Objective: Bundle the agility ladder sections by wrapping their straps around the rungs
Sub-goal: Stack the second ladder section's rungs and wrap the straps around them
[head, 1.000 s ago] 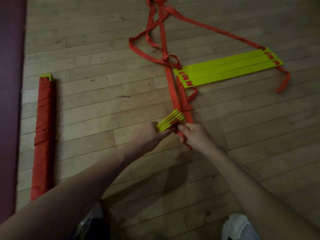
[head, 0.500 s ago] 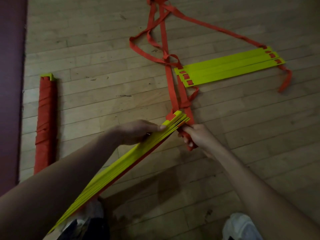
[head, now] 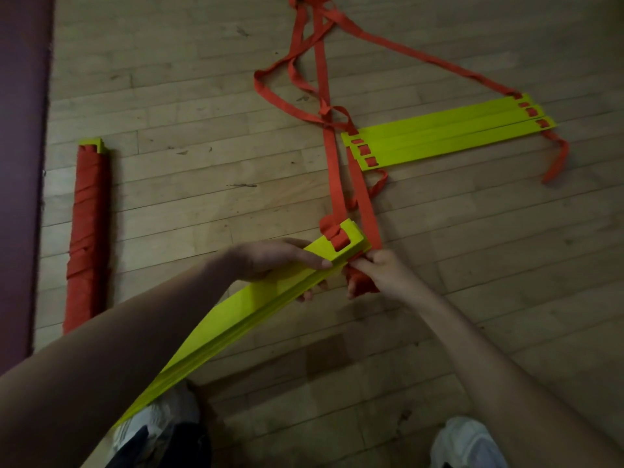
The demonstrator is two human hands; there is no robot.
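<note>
Yellow rung stack, likely stiff, gripped near its end by left hand; right hand alongside pinches limp strap.

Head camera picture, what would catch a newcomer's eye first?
The stack of yellow rungs at centre, gripped by the left hand while the right hand pinches its orange strap. Beyond it, loose rungs lie at upper right amid tangled strap, and a finished bundle wrapped in orange lies at far left.
</note>
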